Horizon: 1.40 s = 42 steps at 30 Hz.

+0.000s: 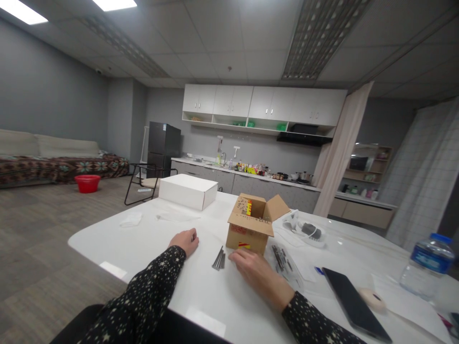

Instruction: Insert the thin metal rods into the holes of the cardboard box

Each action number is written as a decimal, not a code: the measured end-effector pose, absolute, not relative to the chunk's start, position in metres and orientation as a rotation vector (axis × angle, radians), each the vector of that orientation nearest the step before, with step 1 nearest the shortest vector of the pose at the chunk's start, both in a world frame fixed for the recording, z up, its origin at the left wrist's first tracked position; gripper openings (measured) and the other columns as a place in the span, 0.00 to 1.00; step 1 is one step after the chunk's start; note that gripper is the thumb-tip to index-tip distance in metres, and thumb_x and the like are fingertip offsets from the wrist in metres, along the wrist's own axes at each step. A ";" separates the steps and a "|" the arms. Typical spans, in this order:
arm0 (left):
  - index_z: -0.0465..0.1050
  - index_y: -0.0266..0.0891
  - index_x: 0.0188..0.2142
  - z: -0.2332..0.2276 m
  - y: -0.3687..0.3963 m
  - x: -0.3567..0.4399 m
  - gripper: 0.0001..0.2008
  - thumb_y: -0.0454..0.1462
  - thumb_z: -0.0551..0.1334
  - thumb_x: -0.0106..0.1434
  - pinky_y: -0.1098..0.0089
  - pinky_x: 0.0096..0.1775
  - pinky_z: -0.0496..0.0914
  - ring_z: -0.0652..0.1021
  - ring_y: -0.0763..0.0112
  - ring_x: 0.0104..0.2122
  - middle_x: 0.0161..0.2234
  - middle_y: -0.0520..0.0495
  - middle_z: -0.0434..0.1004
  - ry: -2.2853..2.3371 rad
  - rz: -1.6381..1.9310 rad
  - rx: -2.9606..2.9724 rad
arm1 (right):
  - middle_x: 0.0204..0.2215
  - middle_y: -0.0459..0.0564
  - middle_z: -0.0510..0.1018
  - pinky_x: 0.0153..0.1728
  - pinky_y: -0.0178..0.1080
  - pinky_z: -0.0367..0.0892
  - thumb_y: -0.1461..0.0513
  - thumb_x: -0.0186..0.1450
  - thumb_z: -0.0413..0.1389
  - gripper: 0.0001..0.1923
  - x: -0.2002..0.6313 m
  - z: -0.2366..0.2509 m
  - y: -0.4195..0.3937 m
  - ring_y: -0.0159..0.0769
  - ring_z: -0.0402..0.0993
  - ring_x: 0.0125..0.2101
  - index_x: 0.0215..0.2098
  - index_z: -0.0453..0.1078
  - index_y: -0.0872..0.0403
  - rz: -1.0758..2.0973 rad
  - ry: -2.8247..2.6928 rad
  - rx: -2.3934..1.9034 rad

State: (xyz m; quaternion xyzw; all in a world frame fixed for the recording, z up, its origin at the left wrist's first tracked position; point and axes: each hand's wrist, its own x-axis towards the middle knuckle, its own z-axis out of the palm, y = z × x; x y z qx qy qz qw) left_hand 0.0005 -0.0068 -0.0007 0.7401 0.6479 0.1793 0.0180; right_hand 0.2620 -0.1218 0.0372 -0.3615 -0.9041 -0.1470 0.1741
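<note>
My left hand (185, 240) rests on the white table (143, 243), fingers curled loosely, holding nothing that I can see. My right hand (255, 271) lies flat on the table just in front of a small open cardboard box (251, 224), fingertips close to a small bunch of dark nails (219, 259). More dark nails (280, 258) lie in a clear bag to the right of the box. Both sleeves are black with small stars.
A closed white box (188, 190) stands at the table's far side. A black phone (353, 301), a water bottle (425, 267) and papers lie to the right. A plastic-wrapped item (304, 230) sits behind the cardboard box. A kitchen counter, fridge, sofa and red basin (87, 183) are beyond.
</note>
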 end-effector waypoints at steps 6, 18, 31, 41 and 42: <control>0.69 0.42 0.34 0.001 -0.008 0.000 0.10 0.41 0.52 0.60 0.67 0.36 0.65 0.76 0.64 0.35 0.31 0.46 0.76 2.007 0.549 2.312 | 0.33 0.48 0.76 0.35 0.35 0.66 0.72 0.64 0.47 0.12 0.255 0.022 -0.118 0.34 0.72 0.34 0.38 0.69 0.54 -0.280 -2.521 -1.018; 0.69 0.42 0.34 0.001 -0.009 -0.001 0.09 0.41 0.53 0.60 0.67 0.38 0.65 0.76 0.64 0.35 0.32 0.46 0.77 2.005 0.576 2.267 | 0.37 0.51 0.74 0.43 0.37 0.64 0.67 0.64 0.49 0.10 0.247 0.009 -0.118 0.37 0.69 0.40 0.41 0.70 0.53 -0.046 -2.376 -1.229; 0.70 0.42 0.34 -0.001 -0.008 -0.001 0.10 0.41 0.53 0.60 0.67 0.37 0.65 0.76 0.63 0.35 0.32 0.45 0.76 1.994 0.600 2.273 | 0.37 0.51 0.72 0.44 0.39 0.62 0.65 0.66 0.49 0.09 0.250 0.011 -0.117 0.37 0.67 0.41 0.40 0.70 0.54 0.030 -2.411 -1.227; 0.69 0.42 0.33 -0.003 -0.005 -0.002 0.10 0.42 0.52 0.60 0.67 0.36 0.65 0.76 0.63 0.34 0.32 0.45 0.76 1.995 0.598 2.281 | 0.38 0.50 0.76 0.45 0.38 0.62 0.67 0.65 0.50 0.10 0.245 0.018 -0.122 0.36 0.69 0.41 0.41 0.71 0.54 0.062 -2.421 -1.168; 0.69 0.42 0.34 -0.003 -0.005 -0.002 0.10 0.42 0.52 0.60 0.67 0.36 0.65 0.76 0.63 0.34 0.32 0.45 0.76 1.997 0.594 2.280 | 0.37 0.50 0.76 0.45 0.38 0.62 0.67 0.65 0.50 0.10 0.245 0.018 -0.121 0.37 0.69 0.41 0.41 0.71 0.54 0.064 -2.419 -1.163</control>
